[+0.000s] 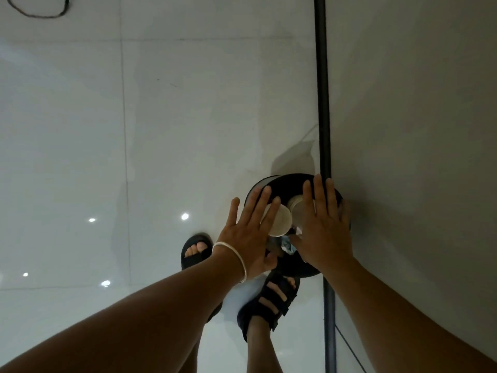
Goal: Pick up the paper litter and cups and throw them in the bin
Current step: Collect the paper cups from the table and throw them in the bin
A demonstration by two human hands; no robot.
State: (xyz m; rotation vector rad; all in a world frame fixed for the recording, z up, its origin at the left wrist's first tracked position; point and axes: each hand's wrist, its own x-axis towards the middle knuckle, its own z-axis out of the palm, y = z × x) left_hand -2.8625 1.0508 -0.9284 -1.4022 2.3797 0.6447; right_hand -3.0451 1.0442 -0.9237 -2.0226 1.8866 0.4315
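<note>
Floor: glossy white tiles [80, 130] with thin grout lines, bright enough to mirror round ceiling lights [184, 216].
Wall: plain grey wall [416, 103] on the right, meeting the floor along a dark skirting strip [322, 90].
Far corner: a thin black cable [35, 14] loops on the tiles, well apart from everything else.
Bin: a round bin [287, 181] with a dark rim stands on the floor tight against the skirting.
Inside the bin: a pale cup [279, 222] lies tilted, a second cup [295, 204] is just beside it, and crumpled paper litter [287, 246] sits below them.
Left hand [247, 232]: flat above the bin's near-left side, fingers straight and spread, holding nothing; a pale bracelet [236, 254] is on the wrist.
Right hand [322, 230]: flat above the bin's right side, fingers straight and close together, holding nothing.
Feet: dark sandals [271, 297] on the tiles, with the right one up against the bin.
</note>
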